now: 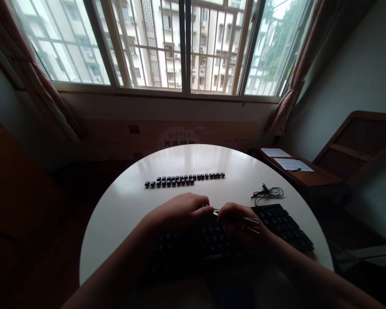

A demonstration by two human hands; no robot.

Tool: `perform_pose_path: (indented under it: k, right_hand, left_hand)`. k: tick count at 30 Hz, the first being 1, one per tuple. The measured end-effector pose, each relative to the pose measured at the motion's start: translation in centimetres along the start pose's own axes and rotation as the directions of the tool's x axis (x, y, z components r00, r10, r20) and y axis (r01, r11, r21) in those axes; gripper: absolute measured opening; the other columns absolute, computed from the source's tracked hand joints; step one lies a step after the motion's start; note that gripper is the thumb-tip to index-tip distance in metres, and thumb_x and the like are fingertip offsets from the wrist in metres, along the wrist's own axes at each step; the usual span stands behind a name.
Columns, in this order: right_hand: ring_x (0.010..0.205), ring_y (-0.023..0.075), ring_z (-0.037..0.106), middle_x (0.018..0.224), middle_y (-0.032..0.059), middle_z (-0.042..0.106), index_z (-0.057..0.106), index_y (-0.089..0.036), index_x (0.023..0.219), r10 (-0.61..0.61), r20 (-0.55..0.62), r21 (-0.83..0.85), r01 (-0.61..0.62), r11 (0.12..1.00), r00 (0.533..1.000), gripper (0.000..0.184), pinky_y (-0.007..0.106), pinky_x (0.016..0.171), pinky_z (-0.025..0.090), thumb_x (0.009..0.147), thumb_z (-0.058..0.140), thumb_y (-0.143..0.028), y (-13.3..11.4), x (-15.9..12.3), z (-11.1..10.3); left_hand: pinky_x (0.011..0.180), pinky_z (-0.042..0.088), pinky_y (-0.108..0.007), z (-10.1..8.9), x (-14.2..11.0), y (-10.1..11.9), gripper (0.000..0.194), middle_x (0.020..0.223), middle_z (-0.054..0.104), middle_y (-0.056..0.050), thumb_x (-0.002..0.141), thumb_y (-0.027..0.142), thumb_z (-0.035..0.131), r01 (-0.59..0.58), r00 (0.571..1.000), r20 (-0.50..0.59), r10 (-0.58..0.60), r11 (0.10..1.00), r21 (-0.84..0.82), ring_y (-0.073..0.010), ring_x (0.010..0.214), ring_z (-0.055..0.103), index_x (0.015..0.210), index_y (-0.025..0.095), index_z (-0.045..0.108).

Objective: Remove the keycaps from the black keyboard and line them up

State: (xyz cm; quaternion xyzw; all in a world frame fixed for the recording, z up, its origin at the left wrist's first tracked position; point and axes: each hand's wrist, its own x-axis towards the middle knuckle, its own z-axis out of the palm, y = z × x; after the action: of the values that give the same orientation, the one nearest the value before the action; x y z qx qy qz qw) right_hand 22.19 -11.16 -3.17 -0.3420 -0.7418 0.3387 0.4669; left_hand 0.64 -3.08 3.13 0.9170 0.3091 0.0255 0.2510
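Note:
Over a black keyboard [212,240] on the round white table, my two hands meet fingertip to fingertip. My left hand [185,208] is closed, thumb and forefinger pinching what looks like a small black keycap [205,205], mostly hidden. Closed around a thin metal wire tool is my right hand [236,216]; the tool's bright prongs [252,225] stick out behind the fingers, and its other end [215,211] reaches the left fingertips. Beyond the hands, several loose black keycaps [176,182] stand in two rows. Both forearms shade the keyboard's near part.
A coiled black cable [268,192] lies behind the keyboard's right end. The white table [116,214] has a curved edge. At the right stands a low wooden table [318,174] with paper sheets [292,165] and a pen [296,170]. A barred window [186,51] is ahead.

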Motion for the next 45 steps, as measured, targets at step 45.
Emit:
perform_pose_path:
  k: [45]
  right_hand:
    - [0.062,0.0102,0.06,0.1,0.0061,0.066,0.064,-0.02,0.106,-0.198,-0.013,-0.594,0.152,0.79,0.98,0.015,0.023,0.058,0.049,0.091,0.059,-0.022,1.3,0.7,-1.0]
  left_hand:
    - [0.057,0.037,-0.026,0.1,-0.1,-0.1,0.06,0.076,0.067,-0.006,0.099,0.056,0.028,0.061,0.996,-0.068,-0.061,0.998,-0.001,-0.0167,0.064,0.055,0.08,0.016,0.067]
